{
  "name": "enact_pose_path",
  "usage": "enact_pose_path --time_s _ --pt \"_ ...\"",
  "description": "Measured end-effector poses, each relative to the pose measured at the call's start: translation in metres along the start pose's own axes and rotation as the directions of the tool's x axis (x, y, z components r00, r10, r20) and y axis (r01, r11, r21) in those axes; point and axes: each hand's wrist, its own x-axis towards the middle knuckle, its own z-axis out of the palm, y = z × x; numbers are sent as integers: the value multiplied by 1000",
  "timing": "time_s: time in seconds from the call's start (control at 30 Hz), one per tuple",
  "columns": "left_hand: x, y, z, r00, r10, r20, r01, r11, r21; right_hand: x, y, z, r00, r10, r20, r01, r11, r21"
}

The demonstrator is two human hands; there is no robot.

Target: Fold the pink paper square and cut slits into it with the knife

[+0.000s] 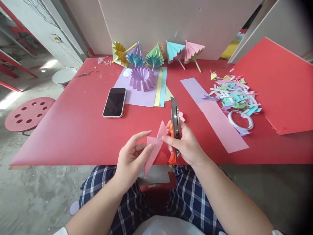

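Over the table's front edge I hold a folded piece of pink paper [156,147]. My left hand [133,156] pinches its lower left part between thumb and fingers. At its upper right, the thumb and fingertips of my right hand [187,143] touch the paper too. An orange-and-grey utility knife [175,127] is gripped in that same right hand, upright, its tip pointing away from me. Small pink paper scraps [181,116] lie just behind the knife. To the right rest a long pink paper strip [222,127] and a purple strip [194,88].
A phone [114,102] lies left of centre, near a pleated purple paper ring [142,79] on coloured sheets [141,99]. Several paper umbrellas [176,52] line the back. Paper scraps [234,91], a tape roll [241,119] and a red board [278,88] occupy the right.
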Motion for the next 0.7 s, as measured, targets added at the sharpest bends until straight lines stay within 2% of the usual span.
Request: enact_pose_path --time_s 0.23,0.57,0.63,0.7 --pt "4 -5 1 989 -74 127 83 995 -63 0 0 -1 1000 0 6 0 999 -44" --pt "12 -11 2 978 -150 146 140 987 81 2 1 -5 995 102 19 -94 966 -240" --pt "13 -15 3 982 -126 141 104 982 155 4 3 -8 993 114 11 -107 957 -269" --pt "14 -20 3 997 -20 76 -4 953 302 7 5 -12 992 123 -7 -120 952 -281"
